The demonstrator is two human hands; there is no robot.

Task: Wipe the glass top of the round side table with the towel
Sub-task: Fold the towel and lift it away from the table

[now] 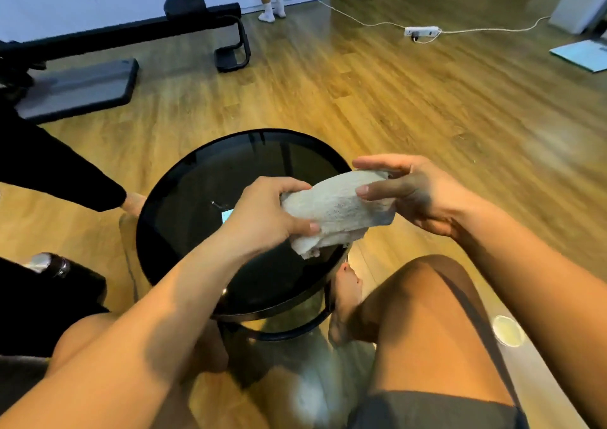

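Towel (338, 210), white terry, lengthwise left-right; left hand (266, 212) and right hand (414, 192) fingers grip its ends, above round black glass table (197, 179).

Towel (338, 212): white, bunched, over the table's 3 o'clock side.
Left hand (269, 212): grips the towel's 9 o'clock end.
Right hand (404, 192): thumb and fingers hold the 3 o'clock end.
Table (197, 182): round, dark glass top, black rim.
Power strip (422, 31): on the floor, 1 o'clock.
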